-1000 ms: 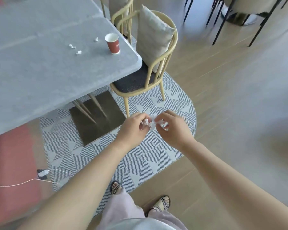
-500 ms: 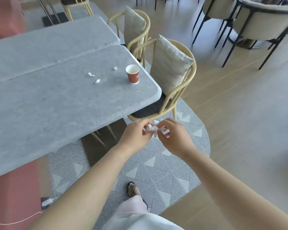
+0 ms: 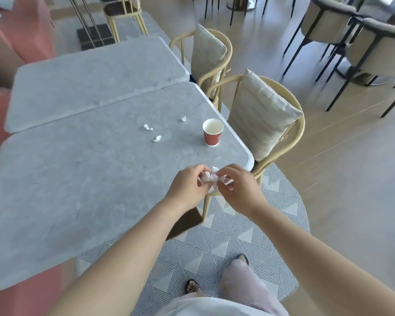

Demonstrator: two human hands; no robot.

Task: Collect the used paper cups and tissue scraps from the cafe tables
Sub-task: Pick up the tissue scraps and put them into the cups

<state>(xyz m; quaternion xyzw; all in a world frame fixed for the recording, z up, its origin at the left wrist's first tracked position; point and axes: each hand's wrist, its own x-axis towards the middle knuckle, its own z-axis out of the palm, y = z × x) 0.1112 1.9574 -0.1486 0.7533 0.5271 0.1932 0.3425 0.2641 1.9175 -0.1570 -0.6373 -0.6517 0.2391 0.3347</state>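
Both hands pinch one crumpled tissue wad above the near corner of the grey table.

The left hand [image 3: 187, 184] and right hand [image 3: 238, 188] each have fingertips closed on the white tissue wad [image 3: 212, 179] held between them. On the grey table [image 3: 78, 179] a red paper cup [image 3: 212, 132] stands upright near the right edge; its pale inside shows no clear contents. Three small tissue scraps lie loose to its left: one [image 3: 183, 118] nearest the cup, one [image 3: 148, 127] farther left, one [image 3: 157, 138] below them. A cushioned chair [image 3: 262, 117] stands just beside the table.
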